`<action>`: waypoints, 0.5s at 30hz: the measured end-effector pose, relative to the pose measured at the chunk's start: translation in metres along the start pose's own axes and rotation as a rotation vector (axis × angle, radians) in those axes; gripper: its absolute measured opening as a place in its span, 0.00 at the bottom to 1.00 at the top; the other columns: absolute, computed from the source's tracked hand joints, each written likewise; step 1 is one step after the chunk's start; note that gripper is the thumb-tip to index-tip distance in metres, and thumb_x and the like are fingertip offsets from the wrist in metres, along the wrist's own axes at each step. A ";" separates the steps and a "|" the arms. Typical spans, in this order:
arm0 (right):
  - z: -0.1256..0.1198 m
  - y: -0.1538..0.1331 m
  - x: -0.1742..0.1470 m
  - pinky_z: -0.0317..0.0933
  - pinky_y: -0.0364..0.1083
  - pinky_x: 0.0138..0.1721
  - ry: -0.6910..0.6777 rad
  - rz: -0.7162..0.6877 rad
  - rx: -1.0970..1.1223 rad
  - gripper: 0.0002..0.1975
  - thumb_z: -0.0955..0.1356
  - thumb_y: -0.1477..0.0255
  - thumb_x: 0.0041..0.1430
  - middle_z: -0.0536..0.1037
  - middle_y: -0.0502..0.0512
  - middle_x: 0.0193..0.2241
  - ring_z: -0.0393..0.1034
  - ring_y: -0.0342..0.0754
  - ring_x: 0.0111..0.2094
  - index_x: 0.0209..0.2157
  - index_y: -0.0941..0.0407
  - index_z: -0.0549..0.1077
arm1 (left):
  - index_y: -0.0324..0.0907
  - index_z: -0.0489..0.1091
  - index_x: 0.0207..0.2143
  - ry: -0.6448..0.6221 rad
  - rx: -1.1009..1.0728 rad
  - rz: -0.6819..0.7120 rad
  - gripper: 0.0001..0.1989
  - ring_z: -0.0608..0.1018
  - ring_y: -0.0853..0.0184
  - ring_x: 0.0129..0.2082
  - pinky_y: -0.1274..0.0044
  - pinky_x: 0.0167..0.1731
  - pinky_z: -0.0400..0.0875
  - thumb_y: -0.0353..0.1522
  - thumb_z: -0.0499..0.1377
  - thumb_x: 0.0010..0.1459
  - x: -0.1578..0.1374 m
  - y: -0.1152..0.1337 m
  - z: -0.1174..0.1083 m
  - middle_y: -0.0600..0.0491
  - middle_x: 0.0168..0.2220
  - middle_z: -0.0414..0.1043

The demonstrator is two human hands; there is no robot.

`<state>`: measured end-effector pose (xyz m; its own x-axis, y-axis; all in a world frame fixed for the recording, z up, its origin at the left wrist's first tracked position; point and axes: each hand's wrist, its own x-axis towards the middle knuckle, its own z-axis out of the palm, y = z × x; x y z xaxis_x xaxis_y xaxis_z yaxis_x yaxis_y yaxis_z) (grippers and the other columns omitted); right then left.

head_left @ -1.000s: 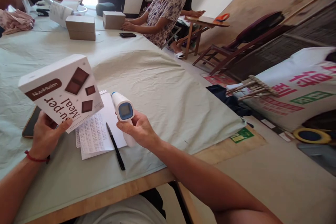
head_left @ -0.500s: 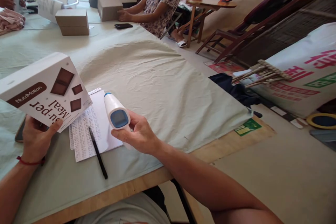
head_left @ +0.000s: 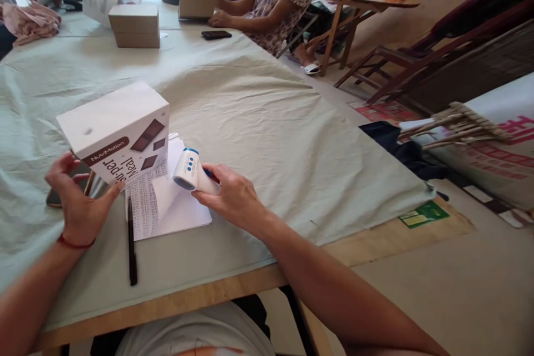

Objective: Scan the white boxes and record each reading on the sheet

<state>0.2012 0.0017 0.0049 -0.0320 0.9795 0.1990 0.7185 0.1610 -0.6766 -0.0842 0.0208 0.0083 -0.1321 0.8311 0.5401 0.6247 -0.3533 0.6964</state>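
My left hand holds a white NutriMotion meal box by its lower left part, with the thumb on the printed front and the fingers at the left side. The box is tilted, chocolate pictures on its front. My right hand is closed round the handle of a white and blue infrared thermometer, its blue buttons facing up. Beneath the thermometer lie sheets of paper, one covered in handwriting. A black pen lies at their left edge. Partly hidden behind my left hand is a phone.
A pale cloth covers the table. Across it are a cardboard box, a black phone and a pink cloth. A person at the far side handles another cardboard box. A wooden chair stands right of the table.
The meal box has turned so more of its blank side shows. The thermometer has rotated, its screen now out of sight and its buttons showing. The view has shifted left.
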 end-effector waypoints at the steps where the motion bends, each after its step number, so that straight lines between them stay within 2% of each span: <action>1: 0.001 0.002 0.000 0.67 0.52 0.43 0.034 -0.014 -0.008 0.20 0.73 0.70 0.48 0.81 0.59 0.40 0.74 0.55 0.40 0.46 0.55 0.76 | 0.45 0.55 0.52 0.103 0.088 0.100 0.38 0.67 0.53 0.57 0.63 0.46 0.73 0.43 0.73 0.46 -0.003 0.003 -0.003 0.47 0.56 0.58; 2: 0.002 0.004 0.001 0.68 0.52 0.42 0.078 -0.033 0.004 0.20 0.73 0.69 0.48 0.80 0.59 0.39 0.74 0.55 0.40 0.46 0.55 0.76 | 0.46 0.58 0.50 0.159 0.148 0.196 0.34 0.69 0.55 0.55 0.64 0.45 0.73 0.42 0.73 0.48 -0.007 0.006 -0.005 0.50 0.53 0.60; 3: 0.002 0.006 0.001 0.68 0.52 0.42 0.135 -0.057 0.032 0.21 0.73 0.67 0.49 0.80 0.58 0.39 0.74 0.54 0.39 0.47 0.55 0.75 | 0.47 0.60 0.47 0.155 0.185 0.294 0.26 0.72 0.58 0.51 0.65 0.45 0.72 0.40 0.71 0.52 -0.010 0.010 -0.007 0.52 0.48 0.64; 4: 0.003 0.008 0.001 0.69 0.51 0.41 0.204 -0.089 0.071 0.21 0.72 0.65 0.51 0.80 0.57 0.39 0.74 0.53 0.38 0.48 0.55 0.74 | 0.47 0.62 0.44 0.078 0.202 0.385 0.18 0.74 0.61 0.47 0.65 0.45 0.72 0.37 0.68 0.57 -0.013 0.013 -0.008 0.54 0.44 0.67; 6: 0.004 0.011 0.001 0.69 0.50 0.39 0.359 -0.152 0.154 0.22 0.71 0.62 0.54 0.79 0.56 0.40 0.73 0.51 0.37 0.50 0.54 0.72 | 0.46 0.66 0.41 -0.169 0.202 0.542 0.05 0.76 0.63 0.41 0.66 0.45 0.71 0.32 0.61 0.64 -0.019 0.018 -0.006 0.54 0.38 0.72; 7: 0.004 0.011 0.002 0.69 0.49 0.38 0.431 -0.175 0.186 0.22 0.70 0.61 0.56 0.79 0.56 0.40 0.73 0.50 0.36 0.51 0.54 0.71 | 0.44 0.68 0.44 -0.303 0.196 0.597 0.04 0.76 0.61 0.42 0.66 0.45 0.71 0.32 0.58 0.66 -0.022 0.020 -0.003 0.51 0.40 0.74; 9: 0.005 0.011 0.002 0.69 0.49 0.37 0.521 -0.203 0.210 0.23 0.70 0.60 0.57 0.79 0.55 0.39 0.72 0.49 0.34 0.52 0.54 0.70 | 0.39 0.67 0.54 -0.539 0.196 0.683 0.14 0.75 0.56 0.51 0.62 0.51 0.69 0.36 0.52 0.70 -0.030 0.021 0.005 0.43 0.50 0.75; 10: 0.005 0.010 0.002 0.70 0.49 0.37 0.520 -0.209 0.199 0.23 0.70 0.60 0.58 0.79 0.55 0.40 0.73 0.49 0.34 0.52 0.54 0.69 | 0.38 0.65 0.58 -0.633 0.203 0.725 0.19 0.73 0.53 0.55 0.59 0.55 0.66 0.38 0.49 0.72 -0.034 0.020 0.008 0.41 0.55 0.72; 12: 0.005 0.009 0.002 0.70 0.50 0.38 0.417 -0.212 0.133 0.22 0.70 0.62 0.58 0.79 0.56 0.41 0.74 0.50 0.36 0.52 0.54 0.70 | 0.41 0.64 0.61 -0.765 0.207 0.814 0.23 0.68 0.50 0.61 0.54 0.61 0.57 0.43 0.44 0.73 -0.040 0.020 0.014 0.42 0.61 0.68; 14: 0.006 0.009 0.003 0.69 0.51 0.40 0.236 -0.189 0.006 0.22 0.71 0.64 0.56 0.80 0.58 0.42 0.75 0.53 0.39 0.52 0.55 0.71 | 0.44 0.65 0.61 -0.818 0.191 0.875 0.25 0.67 0.50 0.63 0.53 0.63 0.52 0.46 0.42 0.73 -0.043 0.021 0.016 0.45 0.61 0.68; 15: 0.006 0.009 0.003 0.69 0.52 0.41 0.148 -0.165 -0.075 0.23 0.71 0.65 0.55 0.80 0.59 0.42 0.75 0.55 0.41 0.52 0.55 0.72 | 0.44 0.66 0.60 -0.822 0.172 0.891 0.25 0.68 0.51 0.62 0.53 0.63 0.52 0.46 0.42 0.73 -0.042 0.022 0.015 0.45 0.60 0.69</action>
<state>0.2033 0.0072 -0.0050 -0.0550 0.9114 0.4078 0.7619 0.3023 -0.5729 -0.0530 -0.0161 -0.0061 0.8802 0.3734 0.2931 0.3501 -0.9276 0.1302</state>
